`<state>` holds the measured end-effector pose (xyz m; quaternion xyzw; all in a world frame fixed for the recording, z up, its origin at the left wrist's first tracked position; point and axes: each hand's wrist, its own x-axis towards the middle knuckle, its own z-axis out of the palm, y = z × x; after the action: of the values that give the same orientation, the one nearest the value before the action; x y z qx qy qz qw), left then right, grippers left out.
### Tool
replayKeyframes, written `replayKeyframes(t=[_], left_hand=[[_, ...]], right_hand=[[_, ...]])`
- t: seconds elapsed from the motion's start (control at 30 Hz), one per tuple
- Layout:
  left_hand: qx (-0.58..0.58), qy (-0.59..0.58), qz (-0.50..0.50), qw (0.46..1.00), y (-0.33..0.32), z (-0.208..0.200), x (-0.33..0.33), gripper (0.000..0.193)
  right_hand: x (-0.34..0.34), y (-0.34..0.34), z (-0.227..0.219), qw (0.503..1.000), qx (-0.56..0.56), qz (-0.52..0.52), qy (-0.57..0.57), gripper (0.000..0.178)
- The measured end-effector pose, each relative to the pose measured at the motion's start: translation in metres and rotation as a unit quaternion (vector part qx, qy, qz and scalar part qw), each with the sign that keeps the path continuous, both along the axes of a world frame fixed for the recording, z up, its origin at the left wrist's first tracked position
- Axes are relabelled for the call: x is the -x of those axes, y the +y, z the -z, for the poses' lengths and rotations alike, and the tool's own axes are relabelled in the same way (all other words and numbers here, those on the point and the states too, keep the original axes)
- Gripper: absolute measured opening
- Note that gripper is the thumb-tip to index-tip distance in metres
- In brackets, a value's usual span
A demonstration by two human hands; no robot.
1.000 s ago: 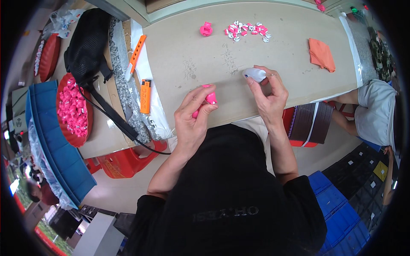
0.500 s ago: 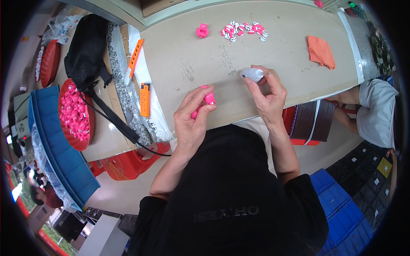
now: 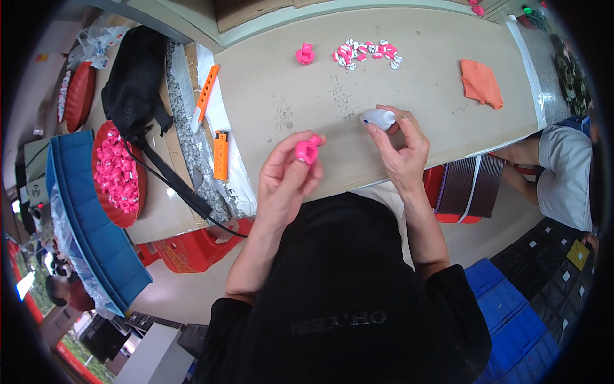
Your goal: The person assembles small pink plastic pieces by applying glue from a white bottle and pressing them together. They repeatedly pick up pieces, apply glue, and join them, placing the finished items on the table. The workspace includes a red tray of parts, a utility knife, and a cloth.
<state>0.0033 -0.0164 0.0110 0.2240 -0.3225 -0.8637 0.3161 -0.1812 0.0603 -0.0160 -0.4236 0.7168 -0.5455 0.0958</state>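
Between the thumb and fingers of my left hand (image 3: 279, 182) is a small pink plastic figure part (image 3: 306, 152), its round hollow facing up. My right hand (image 3: 407, 153) grips a small whitish squeeze bottle (image 3: 377, 119), lying nearly level with its narrow tip to the right. The two hands are apart, above the near part of the table. Farther off stands a similar pink part (image 3: 305, 54), alone. To its right lie several small pink-and-white pieces (image 3: 363, 52) in a loose cluster.
On the left are an orange utility knife (image 3: 205, 96), an orange lighter (image 3: 220, 155), a black bag (image 3: 135, 80) and a red tray (image 3: 142, 192) heaped with pink parts. An orange cloth (image 3: 481, 83) lies on the table (image 3: 422, 83) at right. Another person (image 3: 563, 173) sits beyond it.
My left hand has turned over, bringing the pink part's hollow upward into sight. My right hand keeps the bottle in nearly the same place. The whole view has shifted slightly.
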Motion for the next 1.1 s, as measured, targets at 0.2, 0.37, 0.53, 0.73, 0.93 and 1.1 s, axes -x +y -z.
replayKeyframes(t=[0.2, 0.37, 0.53, 0.73, 0.93, 1.1], left_hand=[[-0.108, 0.039, -0.015, 0.993, -0.025, -0.015, 0.014, 0.022], [0.388, -0.439, -0.077, 0.807, -0.075, -0.014, 0.051, 0.035], [0.642, -0.497, -0.048, 0.581, -0.105, -0.019, 0.079, 0.034], [0.641, -0.464, 0.01, 0.611, -0.125, -0.008, 0.079, 0.028], [0.504, -0.378, 0.043, 0.775, -0.096, -0.013, 0.062, 0.023], [0.191, -0.243, 0.119, 0.944, -0.035, -0.014, 0.026, 0.017]], right_hand=[[0.002, 0.0, -0.001, 1.0, 0.011, -0.011, -0.007, 0.025], [0.003, 0.001, 0.0, 0.999, 0.025, -0.019, -0.016, 0.026], [0.004, 0.004, -0.002, 0.999, 0.021, -0.021, -0.026, 0.026], [0.004, 0.004, -0.003, 0.999, 0.015, -0.023, -0.032, 0.027], [0.001, 0.006, -0.007, 0.994, 0.034, -0.026, -0.096, 0.028], [-0.008, 0.005, -0.019, 0.989, 0.045, -0.073, -0.12, 0.029]])
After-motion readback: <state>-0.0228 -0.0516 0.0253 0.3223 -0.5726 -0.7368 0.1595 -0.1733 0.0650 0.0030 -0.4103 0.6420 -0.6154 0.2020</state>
